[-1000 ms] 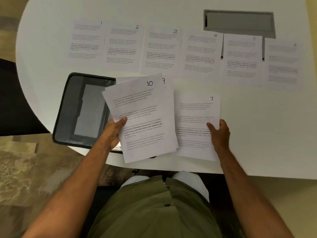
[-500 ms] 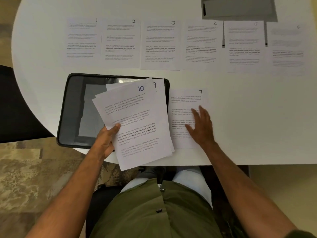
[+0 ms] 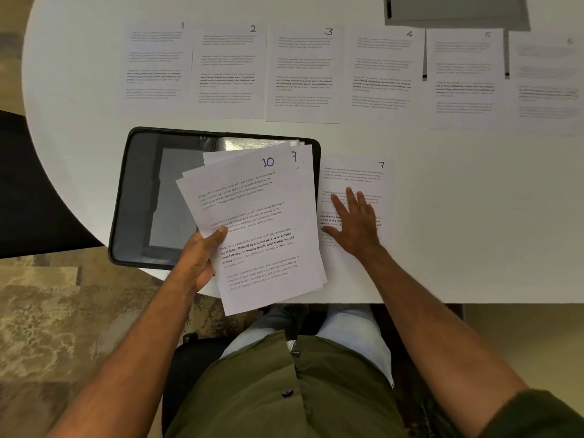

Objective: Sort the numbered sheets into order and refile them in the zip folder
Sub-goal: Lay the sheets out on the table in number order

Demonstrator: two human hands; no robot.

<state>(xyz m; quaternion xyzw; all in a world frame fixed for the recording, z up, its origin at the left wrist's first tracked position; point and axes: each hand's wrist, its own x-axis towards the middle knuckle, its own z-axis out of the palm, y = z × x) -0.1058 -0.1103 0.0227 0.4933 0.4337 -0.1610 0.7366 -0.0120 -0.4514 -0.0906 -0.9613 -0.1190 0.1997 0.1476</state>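
My left hand grips a small fanned stack of sheets, thumb on top; the top sheet is numbered 10 and a 9 peeks out behind it. The stack hangs over the open black zip folder at the table's near edge. My right hand lies flat with spread fingers on sheet 7, just right of the folder. Sheets 1, 2, 3, 4, 5 and 6 lie in a row along the far side.
The white table is rounded at the left and has a grey cable hatch at the top right. A dark chair stands at the left. Patterned carpet lies below the near edge.
My right hand let go of sheet 7's lower corner, pushed the sheet farther onto the table and now lies flat on it. My left hand keeps its hold on the stack.
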